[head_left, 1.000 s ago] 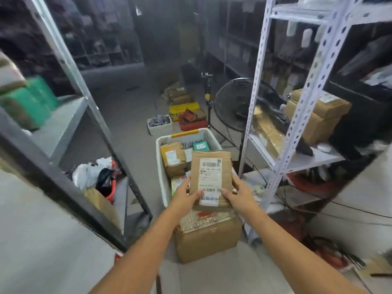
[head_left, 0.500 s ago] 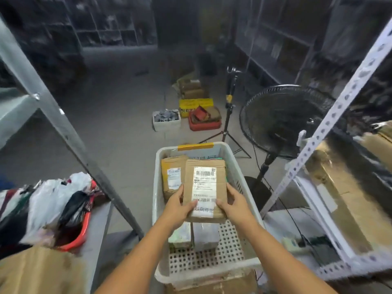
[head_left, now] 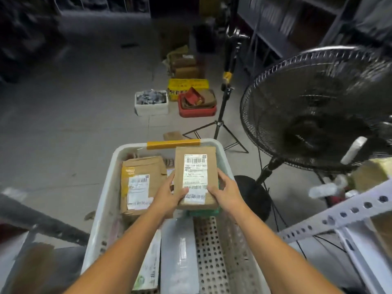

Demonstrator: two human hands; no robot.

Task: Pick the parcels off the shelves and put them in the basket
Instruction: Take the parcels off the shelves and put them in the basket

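A brown cardboard parcel (head_left: 195, 177) with a white barcode label hangs over the white plastic basket (head_left: 108, 179). My left hand (head_left: 169, 196) grips its lower left edge and my right hand (head_left: 227, 192) grips its lower right edge. Inside the basket, a larger brown parcel (head_left: 140, 183) with a white label lies at the left. A grey wrapped parcel (head_left: 180, 251) and a flat printed packet (head_left: 148, 270) lie near the front. A green item (head_left: 203, 212) peeks out under the held parcel.
A black standing fan (head_left: 314, 111) is right of the basket, with a black tripod (head_left: 222, 124) behind. A white perforated shelf post (head_left: 339, 213) crosses at the right. On the floor farther off stand a white tub (head_left: 151, 102), a red bin (head_left: 197, 109) and a yellow box (head_left: 186, 85).
The view has tilted down and closed in on the basket. Both hands have carried the parcel forward and lower over the basket, still gripping it.
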